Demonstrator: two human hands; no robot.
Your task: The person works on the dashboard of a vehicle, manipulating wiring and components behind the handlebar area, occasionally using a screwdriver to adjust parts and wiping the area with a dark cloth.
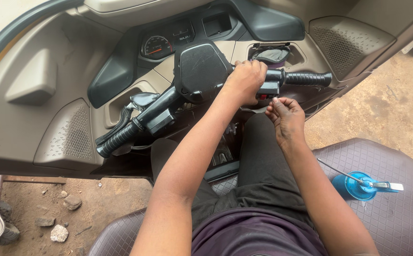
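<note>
I sit on a quilted maroon seat (pixel 396 223) behind a black handlebar (pixel 199 71) of a three-wheeler. My left hand (pixel 245 80) reaches across and grips the right side of the bar, beside the switch housing (pixel 268 90) with a red button. My right hand (pixel 286 118) is just below that housing, fingertips pinched together near its underside; what they pinch is too small to tell. The right rubber grip (pixel 308 78) sticks out past both hands. The left grip (pixel 119 138) is untouched.
A blue oil can (pixel 355 186) with a long thin spout lies on the seat to my right. The beige dashboard (pixel 50 90) holds a speedometer (pixel 157 46) and a cubby with a dark cloth (pixel 271 55). Dirt ground with stones (pixel 59 232) lies on the left.
</note>
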